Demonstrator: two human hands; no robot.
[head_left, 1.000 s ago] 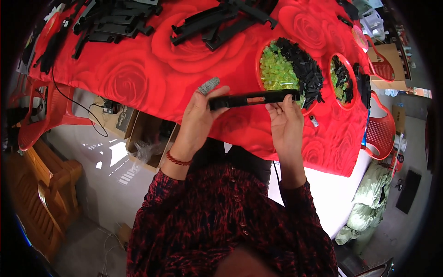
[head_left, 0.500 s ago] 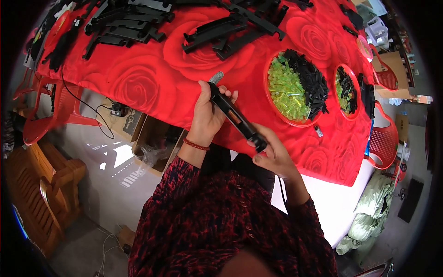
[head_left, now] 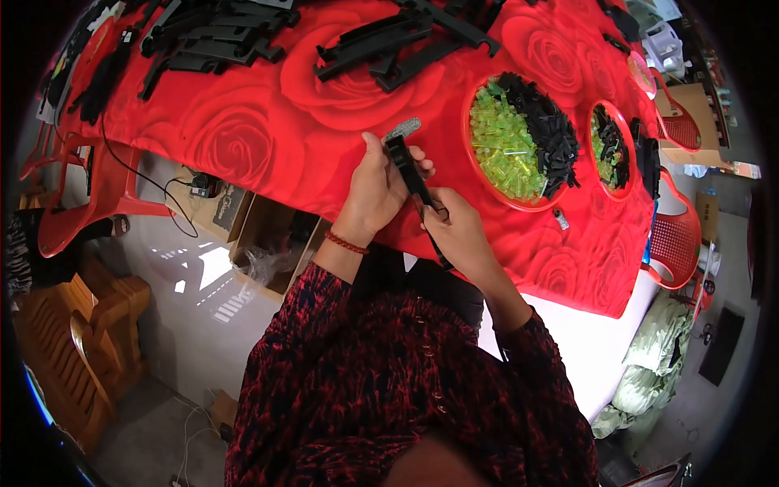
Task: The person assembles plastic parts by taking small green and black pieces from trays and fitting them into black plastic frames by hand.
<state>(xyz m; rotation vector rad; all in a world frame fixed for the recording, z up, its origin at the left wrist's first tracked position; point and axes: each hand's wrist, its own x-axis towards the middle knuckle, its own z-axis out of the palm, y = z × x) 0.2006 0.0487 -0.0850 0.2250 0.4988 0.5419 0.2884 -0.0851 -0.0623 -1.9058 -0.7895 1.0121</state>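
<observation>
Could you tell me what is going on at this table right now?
A person holds a long black plastic strip in both hands over a table with a red rose-print cloth. The left hand grips its upper end; the right hand holds it lower down. A red bowl of green and black small parts sits just right of the hands, and more black strips lie farther back.

The desk (head_left: 268, 130) is covered by a red cloth printed with large roses. Near its far edge lie two heaps of long black plastic strips, one (head_left: 207, 40) toward the far left corner and one (head_left: 406, 40) around the middle. Toward the right end sits a round red tray (head_left: 479, 174) holding yellow-green and black small parts, with a second, smaller red tray (head_left: 595, 154) just beside it. A small grey piece (head_left: 560, 219) lies near the near edge, in front of the larger tray.
</observation>
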